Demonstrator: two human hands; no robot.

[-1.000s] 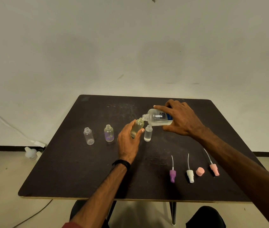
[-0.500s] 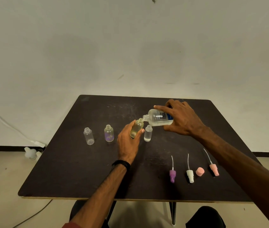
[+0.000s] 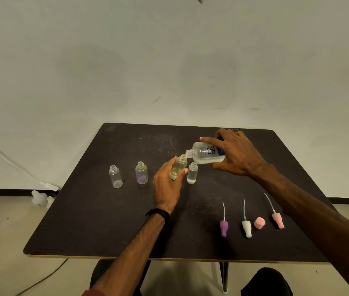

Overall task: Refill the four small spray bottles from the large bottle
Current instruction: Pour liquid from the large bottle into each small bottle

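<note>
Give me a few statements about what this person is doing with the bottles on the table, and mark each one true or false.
1. The right hand holds the large bottle tipped, its mouth at the neck of the yellowish small bottle. True.
2. The left hand rests flat on the table. False: it grips the yellowish small bottle.
3. Three small bottles stand on the table without caps: a clear one, a purple-tinted one and another clear one. True.
4. The purple spray top is screwed onto a bottle. False: it lies on the table, beside the white spray top and the pink spray top.
5. The pink cap sits on the large bottle. False: it lies on the table.
</note>
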